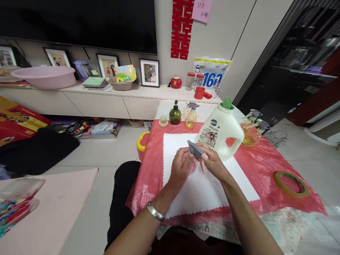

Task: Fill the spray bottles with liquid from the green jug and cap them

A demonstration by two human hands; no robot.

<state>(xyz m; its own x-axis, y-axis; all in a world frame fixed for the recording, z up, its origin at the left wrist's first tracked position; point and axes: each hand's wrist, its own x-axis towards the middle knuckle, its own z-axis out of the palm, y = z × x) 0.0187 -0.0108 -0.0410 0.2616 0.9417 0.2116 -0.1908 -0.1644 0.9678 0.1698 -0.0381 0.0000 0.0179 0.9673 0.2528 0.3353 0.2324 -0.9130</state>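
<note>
While the head view looks down, the left hand (180, 167) grasps a grey spray head (196, 150) near its collar, and the right hand (213, 161) grips its other end. It is above a white mat (204, 198) on the red table cover (150, 173), in front of a large white jug (225, 122); a green pump bottle (175, 116) stands farther back.

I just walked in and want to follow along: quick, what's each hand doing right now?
Left hand: closed, holding the grey spray head.
Right hand: closed, holding the same spray head from the other side.
</note>
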